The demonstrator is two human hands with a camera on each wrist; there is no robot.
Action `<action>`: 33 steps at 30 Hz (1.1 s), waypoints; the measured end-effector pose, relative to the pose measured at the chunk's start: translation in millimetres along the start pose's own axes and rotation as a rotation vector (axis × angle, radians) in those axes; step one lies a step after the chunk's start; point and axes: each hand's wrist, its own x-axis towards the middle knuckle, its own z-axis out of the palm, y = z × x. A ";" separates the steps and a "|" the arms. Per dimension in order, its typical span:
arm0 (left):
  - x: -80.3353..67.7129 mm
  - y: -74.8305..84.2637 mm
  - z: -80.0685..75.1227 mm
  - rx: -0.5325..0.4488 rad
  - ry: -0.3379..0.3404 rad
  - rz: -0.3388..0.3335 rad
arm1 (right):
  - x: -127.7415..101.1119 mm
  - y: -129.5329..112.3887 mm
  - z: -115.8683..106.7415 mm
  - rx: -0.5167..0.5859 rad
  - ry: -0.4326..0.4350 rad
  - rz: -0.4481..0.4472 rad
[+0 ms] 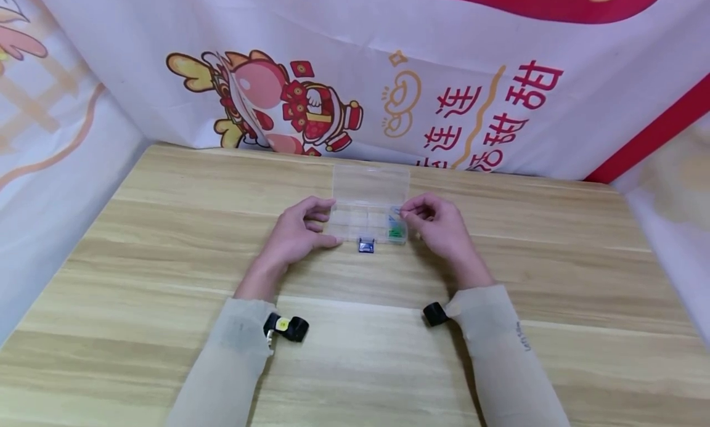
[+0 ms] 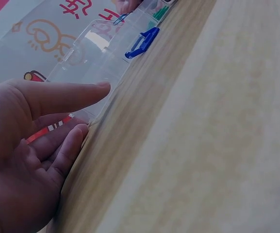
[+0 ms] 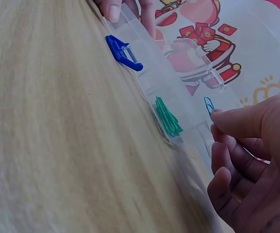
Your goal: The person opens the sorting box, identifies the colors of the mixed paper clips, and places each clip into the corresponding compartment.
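A clear plastic compartment box (image 1: 355, 220) lies on the table with its transparent lid (image 1: 370, 183) raised at the back. Its blue latch (image 3: 123, 53) hangs open at the front edge. My left hand (image 1: 296, 230) holds the box's left end, thumb at the front corner and index finger at the back. Between thumb and index finger, my right hand (image 1: 438, 223) pinches a blue paper clip (image 3: 208, 104) over the box's right end. Thin green pieces (image 3: 168, 117) lie bunched in the front right compartment. My right fingers partly hide the clip.
The wood-grain table (image 1: 355, 365) stretches out around the box. Behind it hangs a white printed cloth (image 1: 344, 45), close to the raised lid. Another cloth (image 1: 55, 106) borders the left side. Both wrists carry small black cameras (image 1: 298, 329).
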 end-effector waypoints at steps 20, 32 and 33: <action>-0.8 -2.0 1.7 0.004 0.011 0.007 | 0.6 7.4 2.8 0.013 0.003 0.014; 0.8 -2.6 2.6 0.009 0.010 0.015 | 1.3 9.4 2.5 0.006 0.009 0.031; 0.8 -2.6 2.9 0.011 0.011 0.016 | 1.3 9.9 2.5 0.009 0.010 0.034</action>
